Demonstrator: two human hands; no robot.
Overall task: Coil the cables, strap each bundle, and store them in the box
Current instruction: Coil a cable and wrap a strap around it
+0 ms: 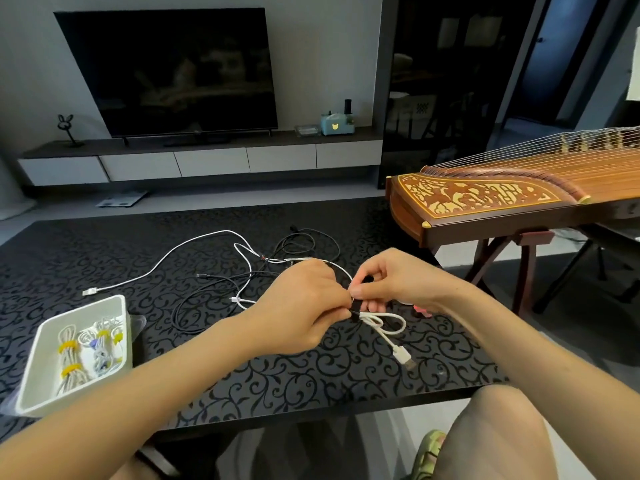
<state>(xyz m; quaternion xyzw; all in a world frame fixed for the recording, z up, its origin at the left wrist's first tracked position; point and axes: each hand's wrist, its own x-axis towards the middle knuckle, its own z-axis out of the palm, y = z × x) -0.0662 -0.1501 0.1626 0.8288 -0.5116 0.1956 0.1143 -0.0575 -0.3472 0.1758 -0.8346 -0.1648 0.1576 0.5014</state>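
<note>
Your left hand (301, 306) is gripping a coiled white cable (383, 323) | your right hand (394, 282) is pinching a black strap (355, 311)

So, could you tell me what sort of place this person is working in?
Most likely a home living room: a large television stands on a low media console, a stringed zither rests on a stand, and the cables lie on a dark patterned coffee table.

A home living room: a large television (173, 71) stands on a low media console (201, 157), and a guzheng (519, 195) on its stand sits beyond the tabletop's (104, 251) far right corner.
</note>
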